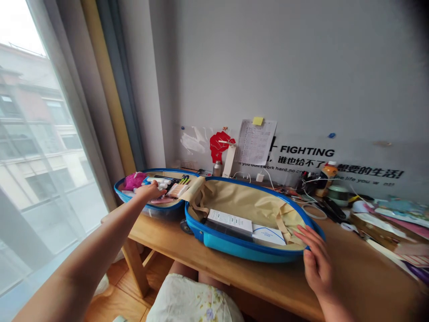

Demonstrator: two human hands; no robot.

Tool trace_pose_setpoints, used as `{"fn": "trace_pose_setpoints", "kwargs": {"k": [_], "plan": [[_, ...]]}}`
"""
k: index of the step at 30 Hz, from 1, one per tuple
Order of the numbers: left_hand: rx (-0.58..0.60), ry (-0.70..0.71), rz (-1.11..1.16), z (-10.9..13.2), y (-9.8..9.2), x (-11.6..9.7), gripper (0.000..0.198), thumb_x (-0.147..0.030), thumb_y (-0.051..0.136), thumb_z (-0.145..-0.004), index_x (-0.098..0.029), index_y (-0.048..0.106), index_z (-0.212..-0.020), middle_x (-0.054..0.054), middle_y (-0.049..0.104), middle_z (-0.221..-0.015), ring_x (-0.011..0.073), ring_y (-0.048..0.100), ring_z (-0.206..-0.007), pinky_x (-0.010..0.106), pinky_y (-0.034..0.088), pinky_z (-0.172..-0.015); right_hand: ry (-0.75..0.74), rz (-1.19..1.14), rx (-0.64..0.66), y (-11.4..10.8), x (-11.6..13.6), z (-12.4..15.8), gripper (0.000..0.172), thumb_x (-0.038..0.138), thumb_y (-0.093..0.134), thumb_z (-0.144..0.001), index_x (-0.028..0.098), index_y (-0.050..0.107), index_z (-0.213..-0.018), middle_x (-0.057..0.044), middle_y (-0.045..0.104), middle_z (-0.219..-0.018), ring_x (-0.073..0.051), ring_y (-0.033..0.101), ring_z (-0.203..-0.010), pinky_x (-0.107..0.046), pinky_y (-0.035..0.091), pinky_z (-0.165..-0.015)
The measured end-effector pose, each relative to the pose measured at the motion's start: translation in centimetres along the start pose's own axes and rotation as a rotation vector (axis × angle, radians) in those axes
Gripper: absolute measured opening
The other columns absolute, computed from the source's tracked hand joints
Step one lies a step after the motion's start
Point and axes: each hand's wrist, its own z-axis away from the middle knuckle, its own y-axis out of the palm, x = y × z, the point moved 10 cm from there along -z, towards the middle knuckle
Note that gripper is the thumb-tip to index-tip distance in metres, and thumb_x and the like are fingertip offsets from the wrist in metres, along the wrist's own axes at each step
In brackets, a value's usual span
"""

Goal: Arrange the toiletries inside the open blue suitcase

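Note:
A blue suitcase (254,256) lies opened out on the wooden desk, its two halves side by side. My left hand (150,191) reaches into the left half, fingers bent down among small toiletries; whether it grips one cannot be made out. Beside it in that half are a pink mesh puff (133,181) and a pack of cotton swabs (177,190). The right half has a beige lining and holds a long white box (229,220) and a flatter white box (268,234). My right hand (315,255) rests on the right rim with its fingers spread and nothing held.
Along the back of the wooden desk (355,273) stand a metal bottle (217,168), a charger with white cables and an orange bottle (326,179). Papers and clutter cover the right side. A curtained window is at the left, and a printed paper (256,142) hangs on the wall.

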Motion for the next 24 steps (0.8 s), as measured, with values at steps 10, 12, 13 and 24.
{"fn": "trace_pose_setpoints", "kwargs": {"k": [10,12,13,24], "plan": [[-0.146,0.057,0.167,2.7,-3.5,-4.5,0.054,-0.026,0.046,-0.085,-0.022,0.046,-0.138,0.019,0.054,-0.127,0.0295,0.064,-0.096,0.039,0.048,-0.085,-0.004,-0.009,-0.014,-0.2,0.4,-0.3,0.035,0.035,0.037,-0.097,0.021,0.063,-0.116,-0.012,0.066,-0.120,-0.030,0.054,-0.126,-0.054,0.046,-0.102],[-0.180,0.175,0.234,3.2,-4.7,-7.5,0.054,-0.025,0.044,-0.086,-0.025,0.045,-0.140,0.015,0.054,-0.128,0.0277,0.062,-0.102,0.039,0.046,-0.093,-0.005,-0.009,-0.003,-0.1,0.5,-0.3,0.035,0.034,0.037,-0.097,0.021,0.063,-0.118,-0.012,0.065,-0.122,-0.030,0.054,-0.127,-0.054,0.046,-0.102],[-0.189,0.254,0.266,3.7,-5.3,-9.4,0.054,-0.024,0.042,-0.087,-0.026,0.046,-0.140,0.013,0.055,-0.127,0.0268,0.061,-0.106,0.038,0.045,-0.097,-0.006,-0.010,-0.001,-0.1,0.6,-0.3,0.036,0.033,0.036,-0.097,0.021,0.062,-0.118,-0.012,0.065,-0.122,-0.030,0.054,-0.127,-0.054,0.045,-0.102],[0.286,0.860,0.418,10.3,-1.6,-32.3,0.074,-0.037,0.056,-0.090,-0.013,0.020,-0.149,0.011,0.067,-0.112,0.0193,0.066,-0.091,0.031,0.051,-0.082,0.001,0.006,0.025,-0.1,0.9,-0.3,0.037,0.033,0.037,-0.098,0.021,0.061,-0.122,-0.013,0.064,-0.125,-0.030,0.052,-0.129,-0.054,0.045,-0.102]]}}
